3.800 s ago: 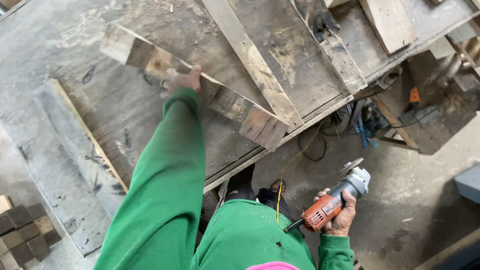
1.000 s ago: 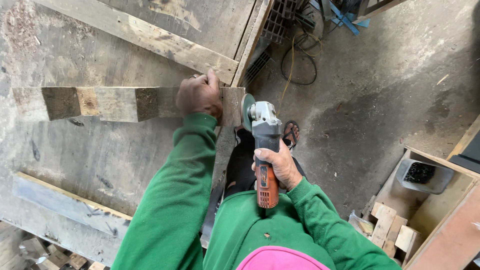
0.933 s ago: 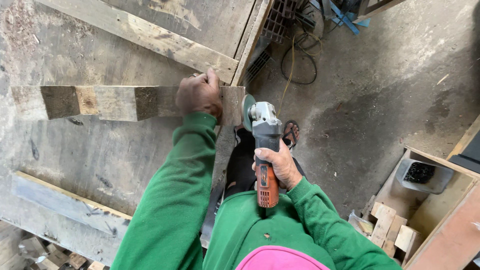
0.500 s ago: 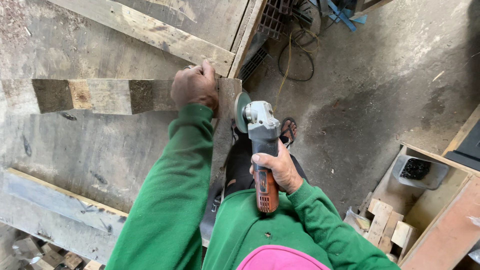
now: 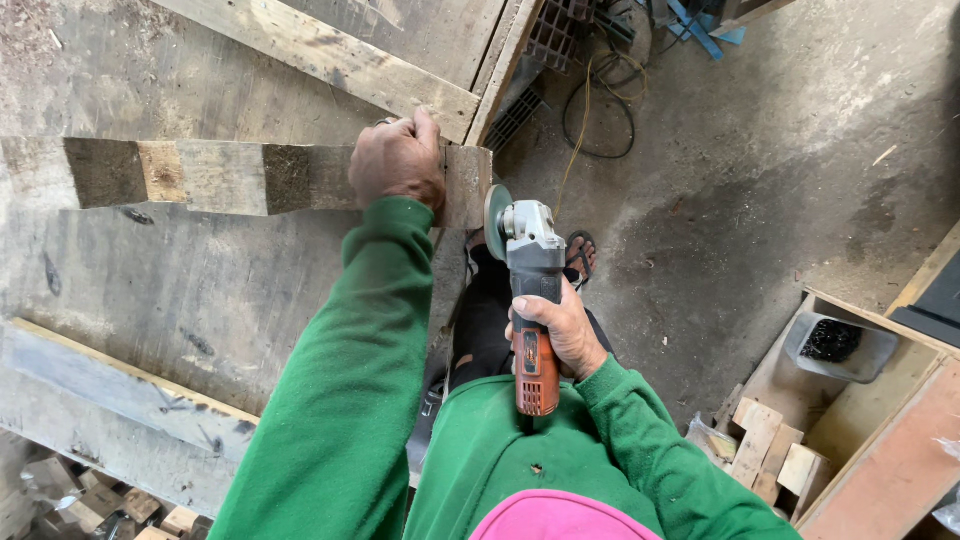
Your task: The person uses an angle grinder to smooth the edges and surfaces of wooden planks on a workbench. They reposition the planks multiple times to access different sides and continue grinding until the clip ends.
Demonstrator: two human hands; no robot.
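Wooden plank [image 5: 230, 177] lies flat on our table [image 5: 180, 290], its end at the table edge, and our left hand [image 5: 398, 165] presses it down with the fingers curled over it. Our right hand [image 5: 560, 330] grips the orange grinder [image 5: 530, 300] firmly, the disc just beside the plank end. We judge the grinding is about to begin; the disc must meet the end squarely. On the floor, a grey tub [image 5: 838, 347] holds something dark.

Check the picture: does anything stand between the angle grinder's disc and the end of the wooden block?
Nothing visible does. The grinder's disc sits right beside the end of the wooden block, which the left hand steadies; the right hand holds the angle grinder.
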